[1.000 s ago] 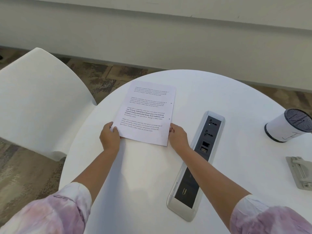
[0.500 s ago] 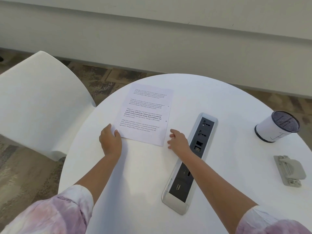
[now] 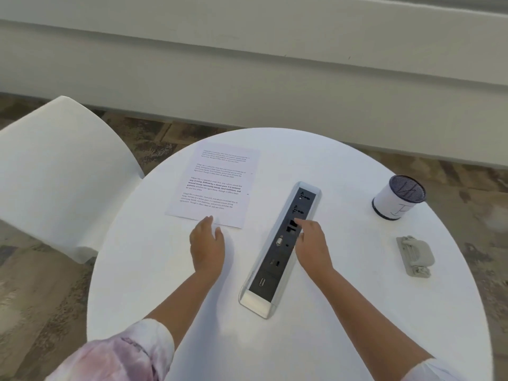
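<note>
Off the sheet (image 3: pixel 217 185), right hand (image 3: pixel 312 244) moved over socket strip (image 3: pixel 270 273), left hand (image 3: pixel 207 244) loosened

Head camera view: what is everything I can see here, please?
table: one, white, round, centre.
printed sheet: one, white, table's far left.
socket panel: one, silver and black, along the table's middle.
cup: one, white with dark top, far right.
hole punch: one, grey, right, nearer than the cup.
chair: one, white, left of table.
sleeves: two, pink-white, bottom edge.
left grip: one, bare, open, fingertips at the sheet's near edge.
right grip: one, bare, open, over the socket panel.
</note>
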